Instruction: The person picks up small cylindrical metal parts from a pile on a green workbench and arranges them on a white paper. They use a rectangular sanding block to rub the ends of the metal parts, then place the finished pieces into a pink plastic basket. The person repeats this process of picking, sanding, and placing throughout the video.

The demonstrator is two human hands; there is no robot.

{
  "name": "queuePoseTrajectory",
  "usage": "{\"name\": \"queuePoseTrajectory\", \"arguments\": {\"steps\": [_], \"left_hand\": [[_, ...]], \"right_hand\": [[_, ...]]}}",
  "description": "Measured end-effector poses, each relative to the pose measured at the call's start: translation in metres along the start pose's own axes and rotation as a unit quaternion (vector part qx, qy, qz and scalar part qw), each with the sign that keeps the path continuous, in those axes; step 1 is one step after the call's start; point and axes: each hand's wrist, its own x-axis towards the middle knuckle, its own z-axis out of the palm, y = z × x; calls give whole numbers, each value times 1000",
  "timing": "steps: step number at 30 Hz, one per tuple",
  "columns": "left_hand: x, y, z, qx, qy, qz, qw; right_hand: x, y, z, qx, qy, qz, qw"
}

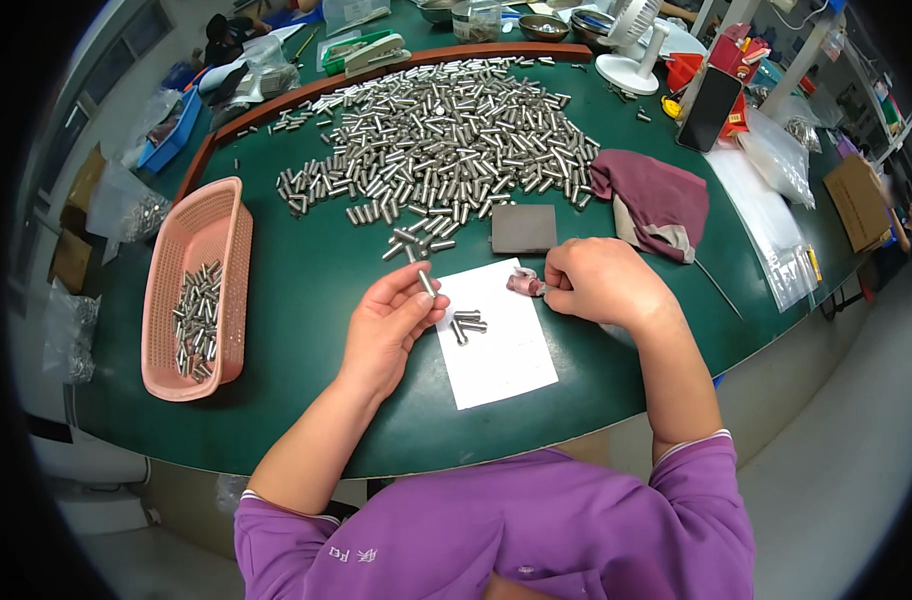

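Observation:
My left hand [378,325] pinches a short silver metal pin [427,284] between thumb and fingers, just left of a white paper sheet [501,375]. Several similar pins [469,325] lie on that sheet. Over the sheet's right edge, my right hand [611,285] is closed, its fingertips on a small crumpled pinkish cloth wad [524,281]. Beyond the sheet, a flat dark grey block [523,229] rests on the green table. A large heap of metal pins [446,135] spreads behind, with a few loose ones near my left fingertips.
At left stands a pink plastic basket [161,290] with pins inside. A maroon cloth [666,195] lies right of the heap, a thin rod [718,290] beside it. Farther back are a white fan [631,45], a dark phone [711,110] and a red-brown wooden edge strip [198,165].

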Motion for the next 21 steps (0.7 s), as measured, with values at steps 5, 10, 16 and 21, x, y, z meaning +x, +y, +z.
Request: {"name": "queuePoseTrajectory", "arguments": {"steps": [5,10,16,21], "left_hand": [[-1,1,1,15,7,-12,1000],[-2,3,5,27,19,-15,999],[0,0,2,39,25,1,999],[-1,-1,-2,34,3,6,999]], "right_hand": [[1,2,2,-5,22,-19,1000],[-1,2,3,-37,61,-31,997],[0,15,4,-42,80,-3,996],[-21,43,-41,-18,198,153,968]]}}
